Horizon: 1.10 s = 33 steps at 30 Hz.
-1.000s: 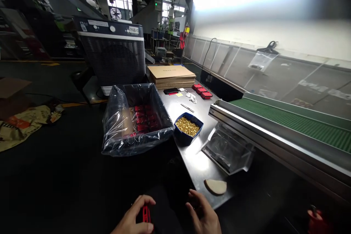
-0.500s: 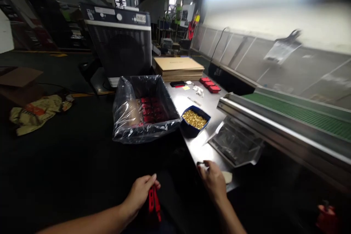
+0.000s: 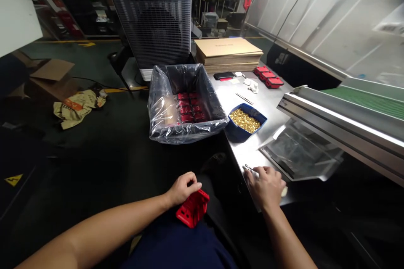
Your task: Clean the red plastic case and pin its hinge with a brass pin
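Note:
My left hand (image 3: 183,189) pinches a red plastic part (image 3: 193,209) by its upper edge, above my lap. The part has an open, box-like inside with small holes. At the near end of the metal table (image 3: 268,101), my right hand (image 3: 267,185) is closed, fingers bent down, around a thin dark tool (image 3: 251,168) whose tip sticks out past the fingers. The rest of that tool is hidden by the hand. A pale piece (image 3: 284,191) shows beside the knuckles. Beyond this hand stands a blue bin (image 3: 240,133) filled with small brass-coloured pieces (image 3: 245,120).
A plastic-lined crate (image 3: 189,128) with several red parts (image 3: 191,107) stands left of the table. Several red parts (image 3: 267,77), tweezers (image 3: 244,98) and stacked cardboard (image 3: 229,48) lie further back. To the right runs a green conveyor (image 3: 372,101) with a clear-lined chute (image 3: 299,151).
The view has tilted down and shifted left. In my left hand the red part has turned from edge-on to showing its inside. My right hand remains at the table's near end.

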{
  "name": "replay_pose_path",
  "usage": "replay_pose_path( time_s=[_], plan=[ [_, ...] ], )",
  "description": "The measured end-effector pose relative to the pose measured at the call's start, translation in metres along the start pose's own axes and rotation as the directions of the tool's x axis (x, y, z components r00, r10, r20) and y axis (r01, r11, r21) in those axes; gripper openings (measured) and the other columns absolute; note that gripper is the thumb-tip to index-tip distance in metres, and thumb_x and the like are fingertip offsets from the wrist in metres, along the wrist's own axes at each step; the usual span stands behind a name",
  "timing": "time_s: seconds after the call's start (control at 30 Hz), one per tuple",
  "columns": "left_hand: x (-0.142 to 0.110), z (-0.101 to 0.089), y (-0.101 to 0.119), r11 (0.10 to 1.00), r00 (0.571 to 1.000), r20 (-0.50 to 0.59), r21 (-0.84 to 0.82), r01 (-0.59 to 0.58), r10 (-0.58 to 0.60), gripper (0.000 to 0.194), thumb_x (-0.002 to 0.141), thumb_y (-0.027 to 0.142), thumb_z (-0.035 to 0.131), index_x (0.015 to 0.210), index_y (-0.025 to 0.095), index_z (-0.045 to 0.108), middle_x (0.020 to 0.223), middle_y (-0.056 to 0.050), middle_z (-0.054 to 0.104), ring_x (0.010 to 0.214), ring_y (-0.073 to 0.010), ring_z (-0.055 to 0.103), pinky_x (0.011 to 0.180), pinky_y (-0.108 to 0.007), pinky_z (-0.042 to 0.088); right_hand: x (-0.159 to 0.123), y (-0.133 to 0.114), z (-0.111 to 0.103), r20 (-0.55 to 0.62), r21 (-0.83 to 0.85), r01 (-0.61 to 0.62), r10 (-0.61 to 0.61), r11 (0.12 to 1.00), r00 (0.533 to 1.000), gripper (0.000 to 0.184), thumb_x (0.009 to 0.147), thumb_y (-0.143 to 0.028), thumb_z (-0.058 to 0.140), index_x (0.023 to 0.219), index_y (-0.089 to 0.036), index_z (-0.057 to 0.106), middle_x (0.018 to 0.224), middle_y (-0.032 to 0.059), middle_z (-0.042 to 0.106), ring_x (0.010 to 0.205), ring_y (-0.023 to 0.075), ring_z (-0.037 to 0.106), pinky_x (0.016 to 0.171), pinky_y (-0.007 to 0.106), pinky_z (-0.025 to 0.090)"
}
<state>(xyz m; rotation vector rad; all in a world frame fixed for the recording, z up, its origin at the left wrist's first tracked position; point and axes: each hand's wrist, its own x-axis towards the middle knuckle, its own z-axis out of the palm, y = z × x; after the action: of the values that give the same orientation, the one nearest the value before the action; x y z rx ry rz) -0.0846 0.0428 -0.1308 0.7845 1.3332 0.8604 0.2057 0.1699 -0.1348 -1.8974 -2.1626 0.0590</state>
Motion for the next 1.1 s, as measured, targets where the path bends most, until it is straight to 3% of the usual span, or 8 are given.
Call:
replay_pose_path(
  time_s=[0.07, 0.2, 0.23, 0.33, 0.43, 0.53, 0.67, 1.1],
  plan=[
    [0.005, 0.006, -0.004, 0.979, 0.984, 0.133, -0.145, 0.141, -0.122, 0.045, 0.071, 0.056, 0.073, 0.088, 0.016, 0.059, 0.087, -0.005, 0.063, 0.085, -0.0223, 0.059, 0.084, -0.036, 0.047, -0.001, -0.003, -0.003, -0.001, 0.031, 0.006, -0.006, 0.999, 1.0, 0.028, 0.089, -0.044, 0.063, 0.094, -0.019, 0.074, 0.112, 0.0161, 0.064, 0.104, 0.0369, 0.05, 0.087, 0.05, 0.032],
    [0.009, 0.007, 0.0, 0.853, 0.852, 0.453, -0.304, 0.424, -0.262, 0.072, 0.07, 0.063, 0.073, 0.113, 0.006, 0.063, 0.106, -0.021, 0.068, 0.098, -0.0361, 0.067, 0.09, -0.05, 0.052, -0.014, -0.022, -0.013, 0.008, 0.202, 0.052, -0.055, 0.978, 0.998, 0.038, 0.093, -0.052, 0.054, 0.097, -0.018, 0.07, 0.1, 0.0119, 0.067, 0.097, 0.0307, 0.058, 0.085, 0.045, 0.039],
    [0.009, 0.008, 0.002, 0.83, 0.851, 0.451, -0.34, 0.442, -0.268, 0.073, 0.075, 0.066, 0.07, 0.114, 0.005, 0.063, 0.104, -0.021, 0.069, 0.097, -0.0352, 0.068, 0.09, -0.049, 0.052, -0.02, -0.03, -0.016, 0.02, 0.261, 0.066, -0.074, 0.963, 0.997, 0.041, 0.094, -0.055, 0.052, 0.097, -0.018, 0.069, 0.093, 0.0096, 0.068, 0.091, 0.0272, 0.06, 0.082, 0.041, 0.042],
    [0.007, 0.013, 0.011, 0.794, 0.928, 0.264, -0.487, 0.364, -0.264, 0.068, 0.095, 0.07, 0.043, 0.118, 0.009, 0.062, 0.099, -0.014, 0.068, 0.088, -0.0237, 0.068, 0.088, -0.038, 0.052, -0.043, -0.061, -0.032, 0.066, 0.407, 0.078, -0.115, 0.91, 0.991, 0.043, 0.095, -0.06, 0.051, 0.101, -0.021, 0.066, 0.083, 0.0026, 0.068, 0.075, 0.0185, 0.062, 0.073, 0.032, 0.048],
    [0.0, 0.022, 0.025, 0.76, 0.96, 0.123, -0.589, 0.274, -0.251, 0.073, 0.099, 0.071, 0.021, 0.119, 0.012, 0.06, 0.102, -0.012, 0.067, 0.087, -0.0201, 0.067, 0.087, -0.034, 0.052, -0.064, -0.093, -0.052, 0.106, 0.547, 0.116, -0.206, 0.829, 0.973, 0.033, 0.097, -0.054, 0.055, 0.107, -0.025, 0.067, 0.084, -0.0002, 0.068, 0.073, 0.0157, 0.062, 0.068, 0.028, 0.049],
    [-0.01, 0.032, 0.043, 0.724, 0.963, 0.112, -0.64, 0.257, -0.244, 0.079, 0.097, 0.074, 0.017, 0.117, 0.012, 0.061, 0.099, -0.013, 0.067, 0.083, -0.0218, 0.067, 0.083, -0.035, 0.053, -0.076, -0.117, -0.069, 0.103, 0.644, 0.18, -0.317, 0.744, 0.943, 0.026, 0.098, -0.045, 0.056, 0.107, -0.024, 0.068, 0.083, -0.0004, 0.066, 0.072, 0.0141, 0.063, 0.066, 0.027, 0.049],
    [-0.021, 0.041, 0.062, 0.693, 0.965, 0.116, -0.676, 0.251, -0.235, 0.078, 0.097, 0.074, 0.019, 0.113, 0.011, 0.063, 0.095, -0.012, 0.065, 0.079, -0.0196, 0.065, 0.08, -0.032, 0.053, -0.079, -0.13, -0.078, 0.069, 0.663, 0.205, -0.331, 0.72, 0.941, 0.022, 0.098, -0.04, 0.058, 0.104, -0.023, 0.069, 0.081, -0.0009, 0.065, 0.069, 0.0123, 0.063, 0.064, 0.025, 0.051],
    [-0.028, 0.046, 0.071, 0.68, 0.93, 0.174, -0.641, 0.356, -0.323, 0.081, 0.098, 0.073, 0.016, 0.109, 0.008, 0.064, 0.09, -0.014, 0.067, 0.075, -0.0212, 0.066, 0.071, -0.03, 0.055, -0.075, -0.123, -0.086, -0.009, 0.638, 0.361, -0.462, 0.68, 0.887, 0.013, 0.099, -0.028, 0.06, 0.11, -0.024, 0.066, 0.083, -0.0002, 0.062, 0.069, 0.0107, 0.063, 0.06, 0.021, 0.05]
  ],
)
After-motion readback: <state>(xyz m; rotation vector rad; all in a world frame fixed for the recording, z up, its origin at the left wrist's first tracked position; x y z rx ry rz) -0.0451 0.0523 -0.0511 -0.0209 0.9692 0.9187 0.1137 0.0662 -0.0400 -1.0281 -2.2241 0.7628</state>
